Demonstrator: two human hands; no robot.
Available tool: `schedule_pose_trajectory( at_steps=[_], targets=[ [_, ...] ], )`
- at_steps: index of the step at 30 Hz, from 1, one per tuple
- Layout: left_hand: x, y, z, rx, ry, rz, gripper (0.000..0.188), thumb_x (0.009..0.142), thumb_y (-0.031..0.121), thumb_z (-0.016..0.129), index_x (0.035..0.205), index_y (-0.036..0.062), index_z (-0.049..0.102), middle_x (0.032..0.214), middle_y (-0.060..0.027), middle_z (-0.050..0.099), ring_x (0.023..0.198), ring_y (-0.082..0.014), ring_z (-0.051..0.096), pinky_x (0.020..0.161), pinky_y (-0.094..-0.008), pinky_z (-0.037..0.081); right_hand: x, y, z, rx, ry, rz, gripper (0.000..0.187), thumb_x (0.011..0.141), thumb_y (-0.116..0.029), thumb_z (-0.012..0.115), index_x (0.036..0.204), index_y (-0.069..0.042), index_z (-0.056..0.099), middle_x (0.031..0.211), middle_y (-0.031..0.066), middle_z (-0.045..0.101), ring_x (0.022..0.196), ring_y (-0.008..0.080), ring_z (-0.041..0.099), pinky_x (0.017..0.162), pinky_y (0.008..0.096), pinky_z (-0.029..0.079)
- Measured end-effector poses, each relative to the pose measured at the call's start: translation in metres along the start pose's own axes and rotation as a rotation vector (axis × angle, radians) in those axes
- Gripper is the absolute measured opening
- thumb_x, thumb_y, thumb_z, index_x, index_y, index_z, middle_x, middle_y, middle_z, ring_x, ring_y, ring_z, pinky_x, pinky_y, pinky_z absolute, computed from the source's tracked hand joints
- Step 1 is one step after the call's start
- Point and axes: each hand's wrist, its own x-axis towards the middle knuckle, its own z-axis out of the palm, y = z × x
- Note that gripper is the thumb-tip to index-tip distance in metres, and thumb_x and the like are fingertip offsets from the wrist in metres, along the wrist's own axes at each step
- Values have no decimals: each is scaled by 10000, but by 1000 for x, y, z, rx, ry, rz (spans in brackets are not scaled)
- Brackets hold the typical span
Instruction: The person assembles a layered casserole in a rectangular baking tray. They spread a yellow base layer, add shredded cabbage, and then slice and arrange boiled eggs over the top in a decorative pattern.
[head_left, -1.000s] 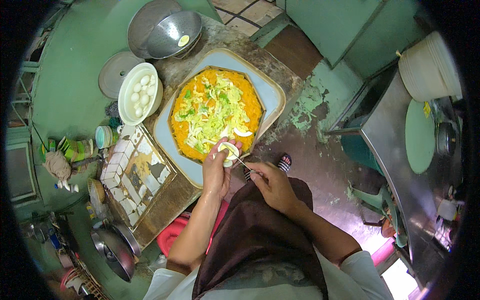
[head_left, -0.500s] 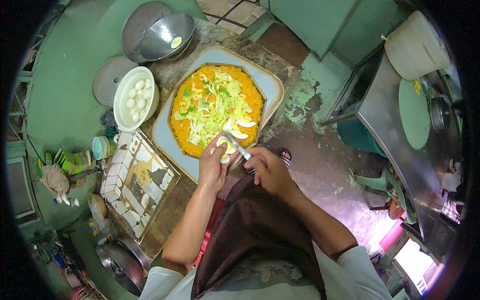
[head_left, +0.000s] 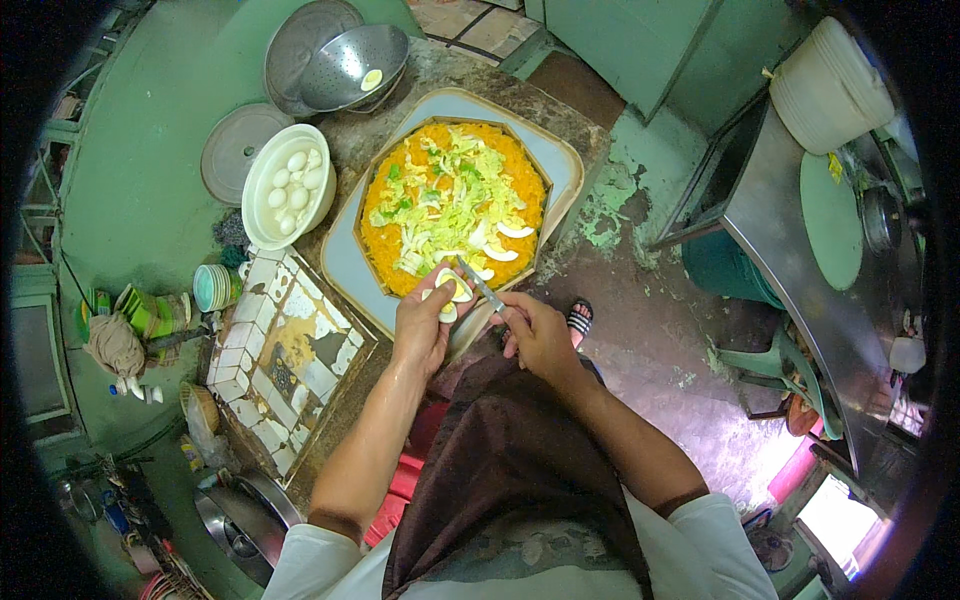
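My left hand (head_left: 424, 318) is closed around pieces of boiled egg (head_left: 455, 288), white with yellow yolk. My right hand (head_left: 537, 332) grips a knife (head_left: 480, 285), its blade pointing up and left beside the egg. Just beyond both hands lies an eight-sided tray of orange food (head_left: 395, 245), strewn with shredded pale green cabbage or lettuce (head_left: 430, 225). Several white egg slices (head_left: 513, 229) rest on its right side. Under it sits a light blue board (head_left: 345, 275) with a tan rim.
A white bowl of peeled eggs (head_left: 257, 228) stands left of the tray. Behind it are a metal colander (head_left: 345, 70) holding an egg piece and a round grey lid (head_left: 225, 150). Broken white tiles (head_left: 265, 385) cover the counter at left. A steel table (head_left: 790, 260) stands at right.
Another egg slice now lies on the topping near the knife. The knife blade has come away from the food, beside the egg in my left hand. The view has shifted slightly.
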Motion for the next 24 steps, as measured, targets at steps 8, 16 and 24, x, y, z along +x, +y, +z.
schedule_pose_trajectory(
  at_steps=[8, 16, 24],
  targets=[
    [-6, -2, -15, -56, -13, -24, 396, 980, 38, 505, 1353, -72, 435, 1235, -182, 612, 1121, -295, 641, 952, -371, 556, -31, 16, 27, -36, 17, -214, 260, 976, -126, 556, 1207, -11, 583, 890, 79, 652, 716, 135, 606, 671, 289, 502],
    [0, 15, -44, 22, 36, -65, 415, 975, 36, 562, 1361, -70, 451, 1188, -158, 633, 1020, -241, 667, 879, -346, 590, -5, 31, 53, -94, 89, -251, 296, 996, -136, 555, 1261, -5, 573, 904, 38, 633, 636, 72, 538, 587, 228, 451],
    [-1, 22, -54, 53, -14, -53, 396, 956, 11, 561, 1330, -82, 470, 1207, -174, 622, 1042, -260, 670, 923, -372, 566, -27, 17, 78, 182, -6, -41, 305, 991, -136, 558, 1273, -20, 549, 948, 50, 651, 709, 74, 580, 589, 213, 449]
  ],
)
